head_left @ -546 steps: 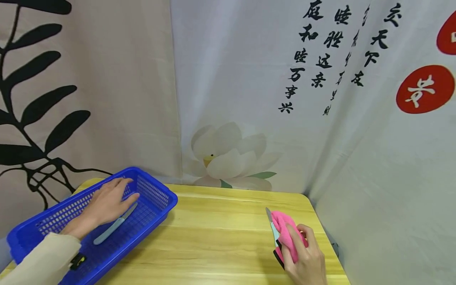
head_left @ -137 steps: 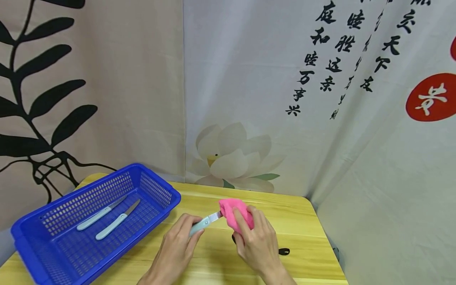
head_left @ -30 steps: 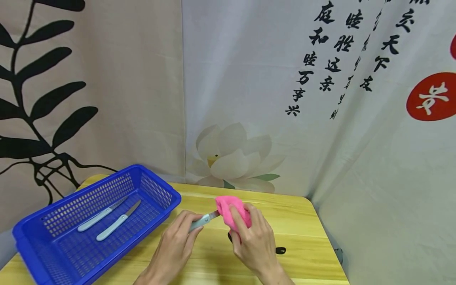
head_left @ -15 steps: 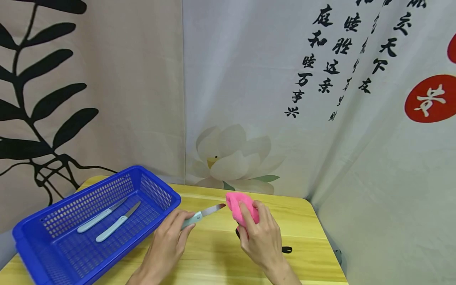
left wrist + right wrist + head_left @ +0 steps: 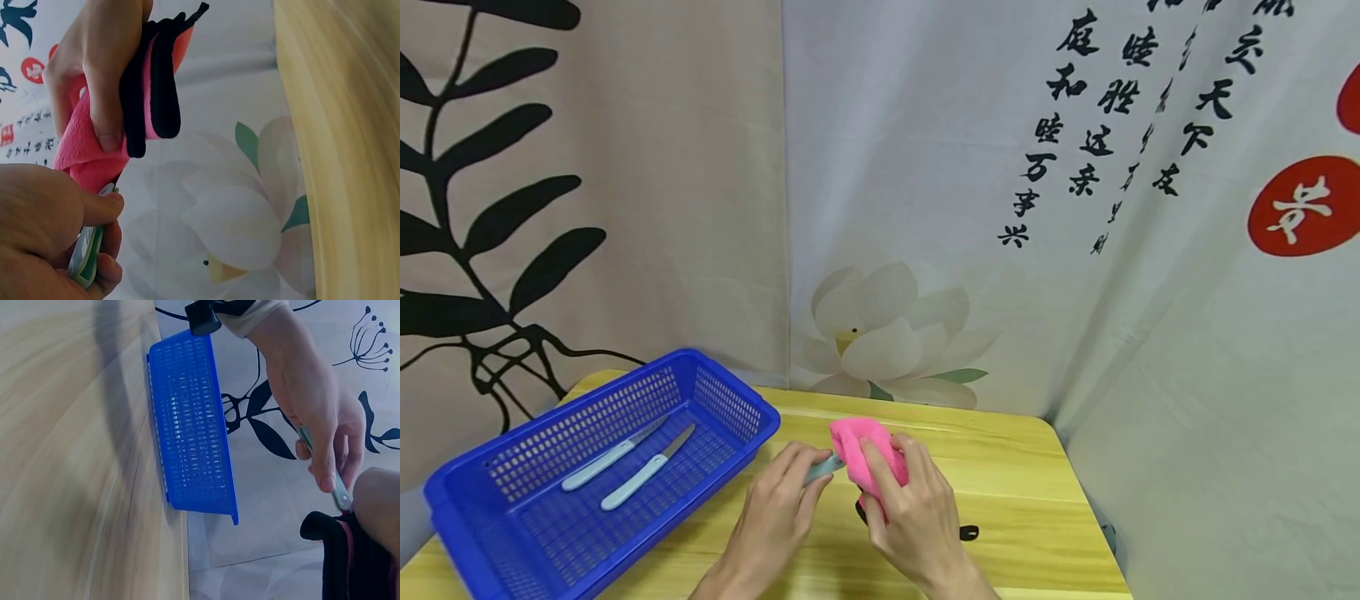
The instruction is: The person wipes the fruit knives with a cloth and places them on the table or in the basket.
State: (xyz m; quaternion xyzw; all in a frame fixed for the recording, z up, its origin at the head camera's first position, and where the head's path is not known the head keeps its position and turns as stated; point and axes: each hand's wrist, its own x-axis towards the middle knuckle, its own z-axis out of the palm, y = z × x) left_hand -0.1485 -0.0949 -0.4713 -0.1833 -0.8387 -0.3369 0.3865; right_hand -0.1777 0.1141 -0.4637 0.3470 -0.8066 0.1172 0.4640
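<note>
Over the table, my left hand (image 5: 771, 508) grips a paring knife by its pale blue handle (image 5: 823, 468). My right hand (image 5: 913, 508) pinches a folded pink cloth (image 5: 865, 450) with black trim around the knife's blade, right up by the handle. The blade is hidden in the cloth. In the left wrist view the thumb presses along the knife handle (image 5: 86, 256), and the cloth (image 5: 94, 150) wraps what lies beyond. From the right wrist, the knife handle (image 5: 340, 494) shows between the left fingers and the black trim (image 5: 337, 550).
A blue perforated basket (image 5: 550, 525) stands at the left of the wooden table (image 5: 1030, 475). Inside it lie two similar knives, one (image 5: 598, 467) farther back, the other (image 5: 634, 490) closer. A printed curtain (image 5: 910, 167) hangs behind the table.
Half a second ago the cloth was off the blade, baring its dark reddish tip; now it covers the blade again, hands closer together. Long before, my left hand was in the basket with one knife visible.
</note>
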